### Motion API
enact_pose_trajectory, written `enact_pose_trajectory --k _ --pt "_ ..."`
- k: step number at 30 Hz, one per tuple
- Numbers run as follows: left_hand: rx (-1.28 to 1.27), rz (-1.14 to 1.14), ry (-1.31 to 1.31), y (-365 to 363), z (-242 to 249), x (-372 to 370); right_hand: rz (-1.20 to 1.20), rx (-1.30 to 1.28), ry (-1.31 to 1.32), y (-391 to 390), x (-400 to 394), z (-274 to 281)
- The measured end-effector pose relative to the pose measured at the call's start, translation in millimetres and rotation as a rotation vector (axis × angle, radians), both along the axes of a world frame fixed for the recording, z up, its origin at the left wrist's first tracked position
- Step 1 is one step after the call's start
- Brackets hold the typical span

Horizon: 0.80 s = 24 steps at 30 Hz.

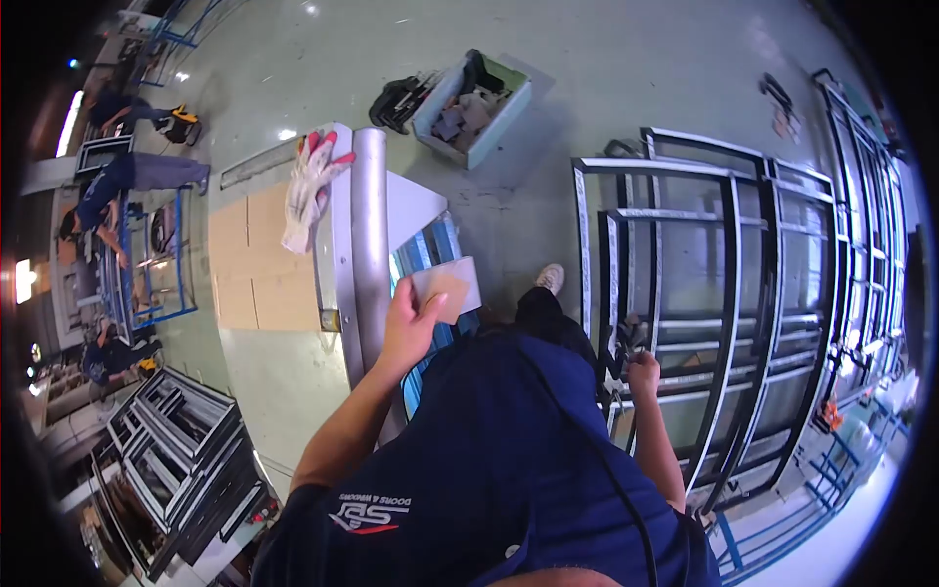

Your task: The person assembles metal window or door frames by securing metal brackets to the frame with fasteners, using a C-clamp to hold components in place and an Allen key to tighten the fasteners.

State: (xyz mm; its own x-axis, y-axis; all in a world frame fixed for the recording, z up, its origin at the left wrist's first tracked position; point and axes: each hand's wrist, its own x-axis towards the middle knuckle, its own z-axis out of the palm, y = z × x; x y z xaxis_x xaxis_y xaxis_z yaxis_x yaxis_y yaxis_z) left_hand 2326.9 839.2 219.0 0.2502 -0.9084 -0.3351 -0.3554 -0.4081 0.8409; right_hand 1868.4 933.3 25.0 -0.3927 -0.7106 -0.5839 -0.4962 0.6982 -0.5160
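My left hand [415, 319] is closed on a small stack of flat cardboard pieces [446, 292], one pale grey and one brown, with the thumb on top. They are held above blue-and-silver strips [427, 249] beside a thick grey metal tube [370, 205]. My right hand [644, 375] is down at my right side, its fingers curled closed by a dark, tool-like object [624, 342] at the near edge of the dark metal frames [729, 254]. What that hand grips cannot be made out.
A white glove with red fingertips [311, 191] lies by the tube, next to a cardboard-topped table [264, 254]. A teal bin [518, 103] of cardboard scraps stands on the floor ahead. Stacked frames [176, 450] fill the lower left. Several people [108, 186] work at far left.
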Motion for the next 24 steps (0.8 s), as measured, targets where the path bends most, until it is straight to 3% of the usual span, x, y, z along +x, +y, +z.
enact_pose_trajectory --k 2,7,9,10,14,17,22,24 --pt "-0.051 0.060 0.229 -41 -33 0 0.009 0.036 -0.109 -46 17 17" --pt "0.040 0.274 0.256 -163 -120 3 0.032 0.013 -0.169 -132 33 21" --pt "0.276 0.423 0.316 -219 -145 7 0.099 -0.018 -0.141 -169 41 37" --pt "0.276 0.445 0.334 -241 -168 12 0.131 -0.050 -0.154 -186 44 44" --pt "0.315 0.580 0.311 -337 -315 46 0.265 -0.125 -0.051 -257 72 72" --pt "0.332 0.645 0.074 -397 -438 74 0.389 -0.010 0.119 -311 97 65" --pt "0.389 0.720 0.330 -483 -484 106 0.472 0.133 0.159 -430 172 75" --pt "0.456 0.649 -0.046 -498 -522 116 0.444 0.154 0.028 -459 184 64"
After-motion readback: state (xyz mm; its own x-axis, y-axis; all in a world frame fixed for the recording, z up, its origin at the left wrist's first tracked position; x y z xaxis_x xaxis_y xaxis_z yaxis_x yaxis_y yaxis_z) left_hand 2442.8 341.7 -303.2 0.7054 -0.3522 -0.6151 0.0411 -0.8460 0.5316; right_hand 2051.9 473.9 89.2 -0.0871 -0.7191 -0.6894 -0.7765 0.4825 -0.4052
